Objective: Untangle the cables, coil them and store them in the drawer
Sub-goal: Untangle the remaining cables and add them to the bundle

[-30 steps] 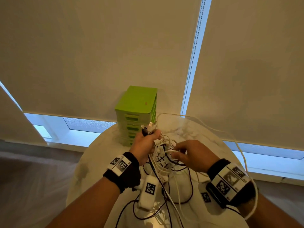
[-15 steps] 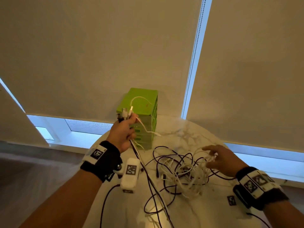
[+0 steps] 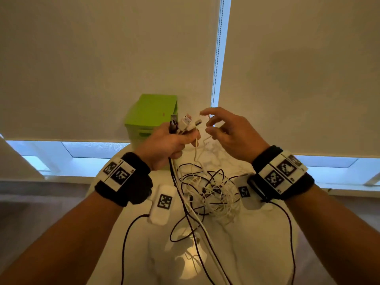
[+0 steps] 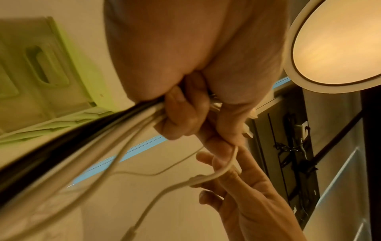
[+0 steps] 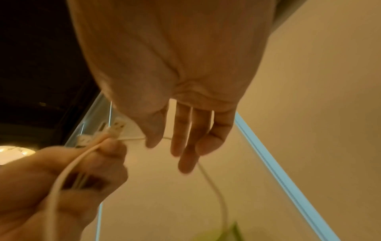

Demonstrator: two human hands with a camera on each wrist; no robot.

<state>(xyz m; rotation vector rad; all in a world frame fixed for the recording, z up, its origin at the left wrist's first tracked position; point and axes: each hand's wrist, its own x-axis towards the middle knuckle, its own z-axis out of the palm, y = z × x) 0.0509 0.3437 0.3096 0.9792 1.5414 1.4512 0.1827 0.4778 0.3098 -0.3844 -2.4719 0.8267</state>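
Observation:
My left hand (image 3: pixel 170 140) is raised above the table and grips a bundle of cable plug ends (image 3: pixel 185 123), black and white, pointing up. The cables hang from its fist (image 4: pixel 185 114) down into a black-and-white tangle (image 3: pixel 209 192) on the white marble table (image 3: pixel 144 254). My right hand (image 3: pixel 226 130) hovers just right of the plugs with fingers spread and relaxed (image 5: pixel 185 138). A thin white cable (image 4: pixel 222 169) drapes across those fingers. The green drawer unit (image 3: pixel 152 114) stands behind my left hand, its drawers closed.
Beige roller blinds with a bead chain (image 3: pixel 216 58) hang close behind the table, above a low window strip. White tagged camera units (image 3: pixel 162 202) with black cords dangle from my wrists over the table. The round table edge curves away left and right.
My right hand left the tangle on the table and rose to the plug ends. My left hand carried the plugs rightward toward the middle, in front of the drawer unit.

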